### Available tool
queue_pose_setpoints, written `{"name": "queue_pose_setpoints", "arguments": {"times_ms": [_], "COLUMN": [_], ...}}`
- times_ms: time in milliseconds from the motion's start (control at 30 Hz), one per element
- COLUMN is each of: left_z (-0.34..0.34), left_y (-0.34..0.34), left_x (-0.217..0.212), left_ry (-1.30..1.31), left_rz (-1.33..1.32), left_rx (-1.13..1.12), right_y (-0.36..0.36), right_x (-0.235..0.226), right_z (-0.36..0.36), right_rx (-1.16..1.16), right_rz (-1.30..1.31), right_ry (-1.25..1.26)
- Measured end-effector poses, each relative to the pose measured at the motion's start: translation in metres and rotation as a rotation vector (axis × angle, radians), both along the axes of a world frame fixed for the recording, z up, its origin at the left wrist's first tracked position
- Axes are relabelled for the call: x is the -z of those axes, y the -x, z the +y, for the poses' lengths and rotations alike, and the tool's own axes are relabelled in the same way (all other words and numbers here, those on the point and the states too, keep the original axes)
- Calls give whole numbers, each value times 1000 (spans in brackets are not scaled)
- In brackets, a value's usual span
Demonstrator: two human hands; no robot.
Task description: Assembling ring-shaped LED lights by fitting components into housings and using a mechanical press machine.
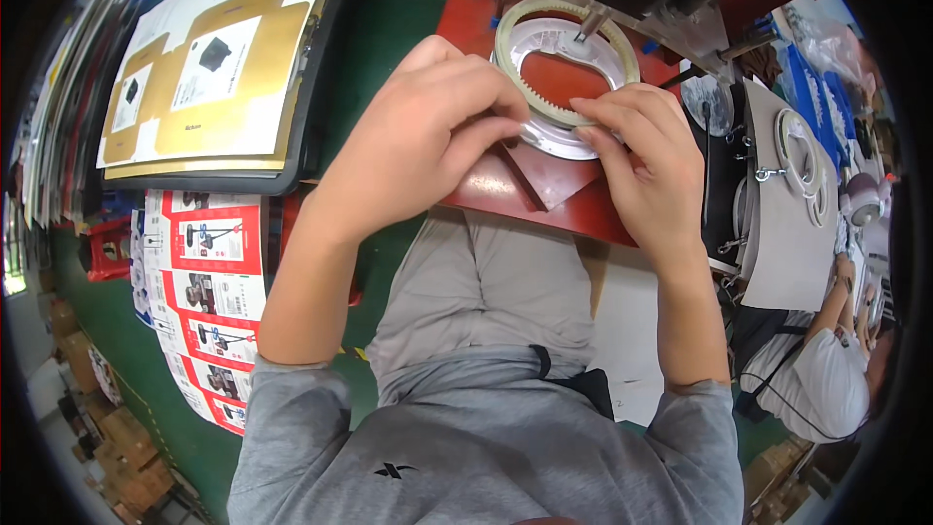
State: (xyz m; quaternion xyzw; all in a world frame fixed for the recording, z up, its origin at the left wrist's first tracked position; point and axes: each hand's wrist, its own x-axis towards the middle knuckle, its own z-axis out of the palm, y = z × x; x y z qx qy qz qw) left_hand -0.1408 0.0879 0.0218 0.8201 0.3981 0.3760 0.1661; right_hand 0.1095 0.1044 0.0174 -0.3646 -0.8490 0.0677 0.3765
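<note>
Hands (431, 126) @ toothed ring (505, 56), wht base (561, 144)

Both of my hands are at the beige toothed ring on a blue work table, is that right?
Not quite: the head view shows that the work table is red, not blue. Your left hand and right hand are indeed at the beige toothed ring.
</note>
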Motion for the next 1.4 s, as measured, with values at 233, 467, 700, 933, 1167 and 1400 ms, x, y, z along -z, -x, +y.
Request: {"name": "queue_pose_setpoints", "arguments": {"times_ms": [233,467,700,933,1167,1400], "left_z": [14,24,30,-5,-22,-20], "left_y": [5,5,5,0,-9,-6], "left_x": [-2,-6,-11,1,18,24], "left_ry": [58,32,62,-262,-235,-159], "left_rz": [55,116,171,263,176,31], "left_rx": [97,170,232,15,-118,-94], "right_y": [1,0,-2,-2,-1,2], "right_x": [1,0,2,0,-5,-8], "right_z": [0,1,2,2,2,-4], "right_rx": [42,51,57,52,36,44], "right_rz": [1,5,-15,-60,-105,-123], "right_ry": [0,20,11,-25,-43,-43]}}
